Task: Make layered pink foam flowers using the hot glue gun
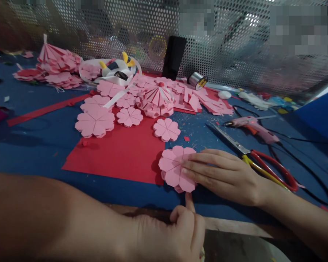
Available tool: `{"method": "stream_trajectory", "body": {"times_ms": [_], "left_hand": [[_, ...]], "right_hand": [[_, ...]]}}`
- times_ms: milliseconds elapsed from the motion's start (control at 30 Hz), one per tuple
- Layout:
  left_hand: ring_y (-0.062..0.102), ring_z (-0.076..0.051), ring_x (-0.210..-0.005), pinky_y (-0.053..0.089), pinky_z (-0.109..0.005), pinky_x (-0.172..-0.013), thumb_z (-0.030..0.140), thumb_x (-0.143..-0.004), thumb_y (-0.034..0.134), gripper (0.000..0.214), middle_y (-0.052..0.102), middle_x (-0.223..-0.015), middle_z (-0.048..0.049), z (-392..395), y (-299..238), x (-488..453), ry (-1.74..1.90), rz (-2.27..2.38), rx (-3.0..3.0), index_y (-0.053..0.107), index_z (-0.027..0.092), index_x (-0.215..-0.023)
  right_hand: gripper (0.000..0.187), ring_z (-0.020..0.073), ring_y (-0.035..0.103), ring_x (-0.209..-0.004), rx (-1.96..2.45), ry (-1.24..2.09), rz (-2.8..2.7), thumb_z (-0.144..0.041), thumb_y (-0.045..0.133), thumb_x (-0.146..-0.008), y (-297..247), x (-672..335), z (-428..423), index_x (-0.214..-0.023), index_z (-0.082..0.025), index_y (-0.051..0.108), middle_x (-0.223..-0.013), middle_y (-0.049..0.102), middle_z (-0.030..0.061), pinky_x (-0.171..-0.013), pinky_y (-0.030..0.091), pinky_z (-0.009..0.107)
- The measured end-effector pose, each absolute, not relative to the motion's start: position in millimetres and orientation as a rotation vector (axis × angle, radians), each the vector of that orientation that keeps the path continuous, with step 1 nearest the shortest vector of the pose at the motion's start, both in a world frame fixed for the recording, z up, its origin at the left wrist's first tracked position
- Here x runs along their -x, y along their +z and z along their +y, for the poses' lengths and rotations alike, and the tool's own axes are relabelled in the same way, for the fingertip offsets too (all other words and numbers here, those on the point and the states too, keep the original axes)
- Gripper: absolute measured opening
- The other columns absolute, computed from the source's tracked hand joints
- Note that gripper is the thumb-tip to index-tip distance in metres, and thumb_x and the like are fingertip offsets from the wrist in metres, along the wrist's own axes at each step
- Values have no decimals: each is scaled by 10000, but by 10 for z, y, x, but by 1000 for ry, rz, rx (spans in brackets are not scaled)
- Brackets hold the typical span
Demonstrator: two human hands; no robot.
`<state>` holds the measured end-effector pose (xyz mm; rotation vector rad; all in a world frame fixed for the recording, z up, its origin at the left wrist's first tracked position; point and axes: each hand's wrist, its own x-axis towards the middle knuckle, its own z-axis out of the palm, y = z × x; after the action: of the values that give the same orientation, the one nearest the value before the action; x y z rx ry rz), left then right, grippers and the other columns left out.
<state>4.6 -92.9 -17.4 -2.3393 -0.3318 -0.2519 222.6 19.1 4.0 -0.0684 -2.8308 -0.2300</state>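
My right hand lies across a layered pink paper flower near the table's front edge. Its straight fingers press on the upper layer, and the thumb is hidden. Below the flower, my left hand is mostly curled. One finger points up to the flower's lower edge; whether the curled fingers hold anything is hidden. A smaller pink flower lies just beyond. Red paper sheets lie to the left, with another pink flower at their far left corner.
Scissors and a pink glue gun with a black cord lie at the right. A pleated pink paper ornament, a wire spool and an upright black phone-like slab stand farther back. Perforated metal borders the table.
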Motion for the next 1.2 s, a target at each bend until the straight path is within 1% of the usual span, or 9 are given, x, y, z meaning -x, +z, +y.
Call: {"method": "stream_trajectory", "body": {"times_ms": [100,200,267,433,667,767,900,1033,1200], "left_hand": [[473,-107,-548,350,-284,-515,115,-938,480,266,761,-914,-19,-941,-190,-53,-284,-378,2344,704,204,-824],[455,-102,-548,350,-278,-517,98,-930,495,242,759,-939,-21,-940,-171,-44,-239,-336,2347,709,202,-882],[451,-99,-554,352,-272,-520,86,-919,510,229,758,-970,-25,-934,-151,-34,-206,-311,2349,708,199,-905],[473,-101,-559,353,-271,-513,81,-897,547,178,762,-993,-53,-930,-137,-30,-221,-309,2339,691,180,-863],[495,-111,-565,342,-291,-505,137,-913,538,162,761,-1015,-60,-936,-162,-35,-212,-298,2334,658,184,-815],[487,-114,-564,333,-298,-506,148,-908,550,137,759,-1004,-79,-936,-159,-29,-206,-283,2346,665,172,-838],[477,-119,-566,319,-301,-498,146,-910,557,139,756,-1015,-97,-929,-143,-20,-183,-270,2330,695,158,-919],[497,-111,-582,333,-288,-503,148,-914,562,130,756,-1041,-84,-932,-152,-27,-188,-259,2323,691,168,-912],[506,-110,-584,345,-285,-507,147,-919,561,123,758,-1014,-70,-929,-183,-35,-216,-325,2337,674,167,-875]], "right_hand": [[391,201,511,-1331,99,-228,-2835,-148,454,-990,16,-2227,185,-1368,-101,541,-1303,660,114,-1085,468,396],[397,200,498,-1342,124,-255,-2839,-149,461,-990,-6,-2231,176,-1378,-108,530,-1319,650,113,-1093,455,395],[385,198,504,-1336,132,-278,-2841,-146,459,-990,-7,-2229,164,-1365,-108,541,-1315,653,109,-1089,457,388],[335,221,549,-1290,92,-291,-2818,-149,398,-1007,33,-2187,137,-1258,-118,618,-1293,670,87,-1054,492,411],[304,215,612,-1211,92,-300,-2793,-206,530,-961,61,-2111,140,-1228,-111,641,-1210,713,96,-1009,531,384],[317,204,619,-1204,95,-282,-2786,-240,576,-938,54,-2103,145,-1221,-119,653,-1206,715,98,-1022,522,361],[276,211,601,-1236,36,-254,-2801,-222,589,-930,46,-2125,157,-1179,-136,674,-1218,708,102,-1039,516,383],[248,232,589,-1255,-22,-275,-2833,-193,568,-939,40,-2167,160,-1143,-110,680,-1252,687,129,-1042,522,410],[310,230,554,-1296,-62,-296,-2864,-121,446,-960,76,-2183,130,-1166,-80,673,-1284,667,136,-1063,518,399]]}}
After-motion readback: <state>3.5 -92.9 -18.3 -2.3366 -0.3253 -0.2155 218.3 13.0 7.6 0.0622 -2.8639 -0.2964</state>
